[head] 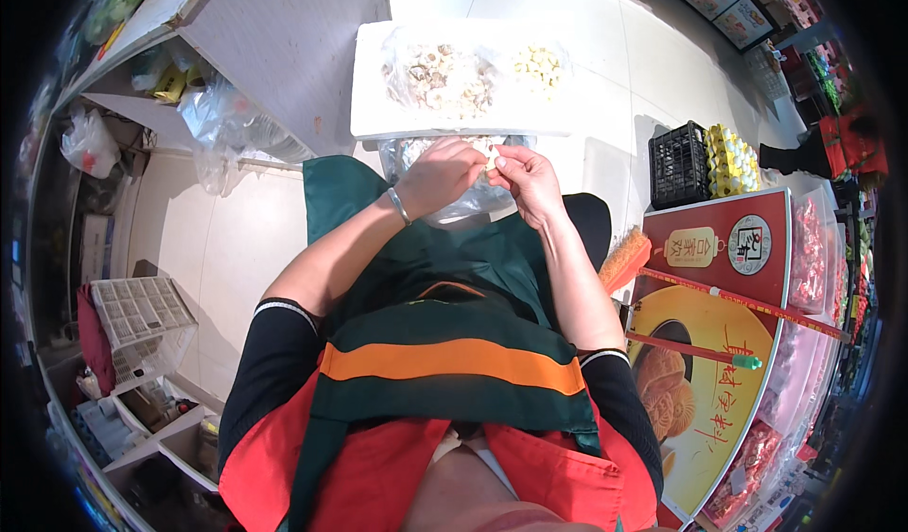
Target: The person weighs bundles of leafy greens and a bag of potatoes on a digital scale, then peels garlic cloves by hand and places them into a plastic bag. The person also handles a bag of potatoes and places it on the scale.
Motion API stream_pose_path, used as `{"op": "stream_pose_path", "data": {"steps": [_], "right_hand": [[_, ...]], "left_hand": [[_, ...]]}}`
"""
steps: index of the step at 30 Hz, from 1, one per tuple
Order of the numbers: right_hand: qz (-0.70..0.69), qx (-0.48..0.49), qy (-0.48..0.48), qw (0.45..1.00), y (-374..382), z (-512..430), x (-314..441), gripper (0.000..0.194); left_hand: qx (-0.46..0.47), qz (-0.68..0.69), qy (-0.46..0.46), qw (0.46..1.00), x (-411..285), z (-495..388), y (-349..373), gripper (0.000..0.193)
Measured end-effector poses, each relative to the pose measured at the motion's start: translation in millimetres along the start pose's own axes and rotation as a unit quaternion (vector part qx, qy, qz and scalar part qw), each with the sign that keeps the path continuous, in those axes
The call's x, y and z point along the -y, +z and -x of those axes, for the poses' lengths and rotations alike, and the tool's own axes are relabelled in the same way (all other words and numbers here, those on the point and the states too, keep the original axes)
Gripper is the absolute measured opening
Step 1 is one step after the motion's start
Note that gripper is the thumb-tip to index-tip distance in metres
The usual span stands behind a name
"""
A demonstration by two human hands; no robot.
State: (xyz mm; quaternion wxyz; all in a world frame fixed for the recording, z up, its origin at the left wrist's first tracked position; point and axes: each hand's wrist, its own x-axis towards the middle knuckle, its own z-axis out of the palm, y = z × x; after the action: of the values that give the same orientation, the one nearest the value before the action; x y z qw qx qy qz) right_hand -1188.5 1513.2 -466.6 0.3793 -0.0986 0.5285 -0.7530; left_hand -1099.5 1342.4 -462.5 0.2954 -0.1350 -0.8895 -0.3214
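My left hand [447, 176], with a silver bangle at its wrist, and my right hand [526, 181] meet over my lap. Their fingertips pinch a small pale piece [491, 157] between them; what it is, I cannot tell. Below them a clear plastic bag [464, 209] lies over a container, its contents mostly hidden by my hands. Just beyond stands a white foam box or lid [369, 117]. On it, at the left, is a plastic bag with brown and whitish shell-like scraps [447, 81]; at the right is a heap of pale yellow pieces [539, 69].
A grey cabinet panel [305, 57] rises at the left, with bagged goods beside it. At right are a black crate [677, 167], egg trays [731, 159], a broom [626, 259] and a red display board [716, 248]. A white basket [142, 319] stands lower left. Someone's dark-clothed leg [794, 156] shows at far right.
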Motion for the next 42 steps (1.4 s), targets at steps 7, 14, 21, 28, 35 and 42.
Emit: {"op": "stream_pose_path", "data": {"steps": [7, 14, 21, 28, 35, 42], "right_hand": [[0.014, 0.022, 0.022, 0.999, -8.0, -20.7, -11.8, 0.025], [0.054, 0.056, 0.04, 0.996, -17.1, -60.4, -16.7, 0.022], [-0.032, 0.078, 0.113, 0.99, -49.9, -99.7, -25.7, 0.021], [-0.114, 0.04, 0.081, 0.989, -56.7, -120.3, -43.9, 0.016], [-0.119, 0.03, 0.067, 0.99, -58.2, -130.3, -45.2, 0.017], [-0.071, 0.036, 0.066, 0.995, -54.1, -130.7, -47.8, 0.018]], "left_hand": [[-0.039, 0.023, -0.005, 0.999, 18.4, 13.5, 18.2, 0.014], [-0.023, 0.088, -0.146, 0.985, 51.2, 11.6, 29.5, 0.011], [0.03, 0.031, -0.308, 0.951, 126.3, 9.8, 29.9, 0.008], [0.033, 0.153, -0.275, 0.949, 120.3, -0.6, 63.6, 0.01], [0.008, 0.14, -0.233, 0.962, 115.4, -10.4, 66.5, 0.013], [0.008, 0.142, -0.251, 0.957, 116.3, -5.9, 66.2, 0.012]]}}
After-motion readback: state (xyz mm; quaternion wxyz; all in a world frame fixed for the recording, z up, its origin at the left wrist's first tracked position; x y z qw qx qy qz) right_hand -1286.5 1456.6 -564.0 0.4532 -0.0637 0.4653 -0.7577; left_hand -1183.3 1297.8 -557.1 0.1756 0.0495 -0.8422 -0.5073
